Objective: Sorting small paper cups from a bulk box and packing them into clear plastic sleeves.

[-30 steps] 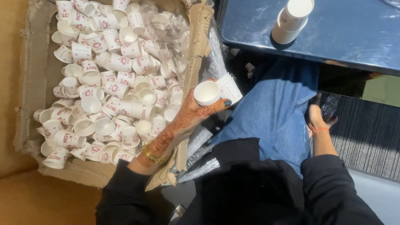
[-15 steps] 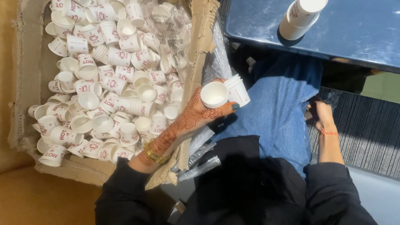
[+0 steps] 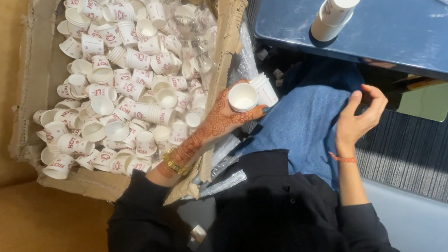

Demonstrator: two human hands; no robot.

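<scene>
The left hand [image 3: 223, 115] grips a short stack of small white paper cups [image 3: 253, 93], open mouth up, just beside the cardboard box [image 3: 29, 93] of loose cups. The right hand [image 3: 359, 118] hangs open and empty over the lap.

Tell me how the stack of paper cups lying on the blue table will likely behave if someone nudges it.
The stack of paper cups lies on its side on the blue table, so it would probably roll, likely curving because the cups taper. Thin paper suggests it is light and slides easily on the glossy top. The nested cups may slip apart if pushed endwise.
</scene>
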